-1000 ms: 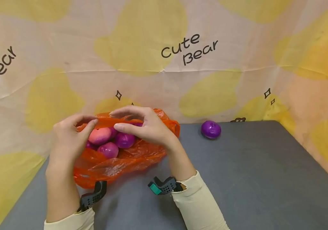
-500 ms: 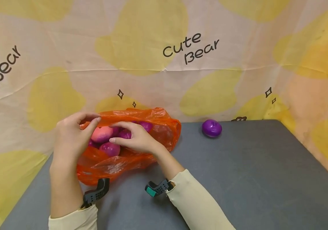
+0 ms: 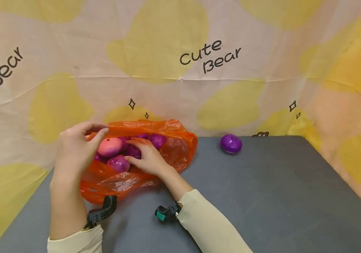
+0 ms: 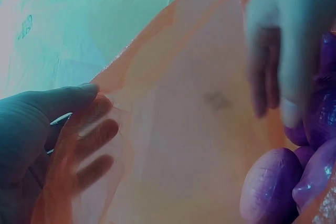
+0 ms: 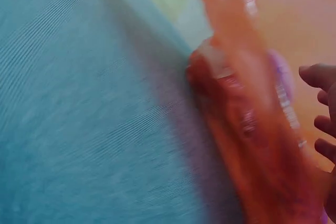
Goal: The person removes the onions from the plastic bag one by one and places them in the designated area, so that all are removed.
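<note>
In the head view an orange-red plastic bag lies on its side, mouth toward me, with several shiny purple, onion-like round things and a pinker one inside. My left hand pinches the upper edge of the mouth. Through the thin film some of its fingers show behind the plastic in the left wrist view. Thumb and fingers spread, my right hand reaches into the mouth, right over the purple things. In the right wrist view its fingers are apart, holding nothing visible.
One more purple round thing sits alone at the back of the grey table, right of the bag. A patterned cloth hangs behind the table and along both sides.
My right hand has left the bag's upper edge and moved down into the mouth, among the purple things. My left hand keeps its pinch on the edge, nearly in place.
</note>
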The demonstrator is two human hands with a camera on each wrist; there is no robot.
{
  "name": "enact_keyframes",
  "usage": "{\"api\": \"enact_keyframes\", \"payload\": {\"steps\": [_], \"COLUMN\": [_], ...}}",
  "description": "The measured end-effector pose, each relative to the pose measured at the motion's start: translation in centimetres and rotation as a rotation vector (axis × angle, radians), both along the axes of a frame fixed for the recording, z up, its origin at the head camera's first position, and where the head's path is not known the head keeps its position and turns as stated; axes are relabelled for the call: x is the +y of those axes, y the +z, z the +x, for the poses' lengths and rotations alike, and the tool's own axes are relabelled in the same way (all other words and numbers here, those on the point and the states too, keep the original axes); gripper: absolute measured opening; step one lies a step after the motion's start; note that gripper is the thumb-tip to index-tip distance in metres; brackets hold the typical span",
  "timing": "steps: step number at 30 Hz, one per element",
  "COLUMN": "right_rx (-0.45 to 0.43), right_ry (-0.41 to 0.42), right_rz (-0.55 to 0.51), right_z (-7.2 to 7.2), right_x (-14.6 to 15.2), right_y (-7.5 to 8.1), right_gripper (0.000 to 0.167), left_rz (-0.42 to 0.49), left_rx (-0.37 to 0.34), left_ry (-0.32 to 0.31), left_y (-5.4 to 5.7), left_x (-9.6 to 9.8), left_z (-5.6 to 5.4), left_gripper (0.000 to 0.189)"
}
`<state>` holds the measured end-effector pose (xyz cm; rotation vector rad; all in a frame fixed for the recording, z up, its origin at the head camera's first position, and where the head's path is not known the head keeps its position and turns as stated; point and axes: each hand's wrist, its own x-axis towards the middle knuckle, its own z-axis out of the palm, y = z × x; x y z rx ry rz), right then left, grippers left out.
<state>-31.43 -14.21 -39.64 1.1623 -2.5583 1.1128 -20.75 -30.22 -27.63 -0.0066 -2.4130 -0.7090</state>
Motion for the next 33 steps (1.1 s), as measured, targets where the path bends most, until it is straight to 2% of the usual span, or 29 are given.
{"api": "enact_keyframes", "payload": {"steps": [4, 12, 17, 25, 33], "right_rx": [0.016, 0.016, 0.031, 0.121, 0.102], "right_ry": [-0.03, -0.085, -0.134, -0.167, -0.158], "right_rz": [0.04, 0.068, 0.071, 0.092, 0.111], "right_z": [0.1, 0.0, 0.0, -0.2, -0.2], "right_x": [-0.6, -1.0, -1.0, -0.9, -0.6], "right_y": [-1.1, -2.4, -2.8, -3.2, -3.5], "right_gripper": [0.054, 0.059, 0.06, 0.06, 0.051], "left_rz": [-0.012, 0.012, 0.011, 0.008, 0.005], "left_rx": [0.004, 0.003, -0.003, -0.011, -0.002], "left_ry": [0.006, -0.021, -0.007, 0.01, -0.013], "left_y": [0.1, 0.0, 0.1, 0.1, 0.1], "left_x": [0.1, 0.2, 0.1, 0.0, 0.2], "left_z": [0.1, 0.0, 0.0, 0.0, -0.2], "left_gripper": [0.021, 0.02, 0.021, 0.02, 0.019]}}
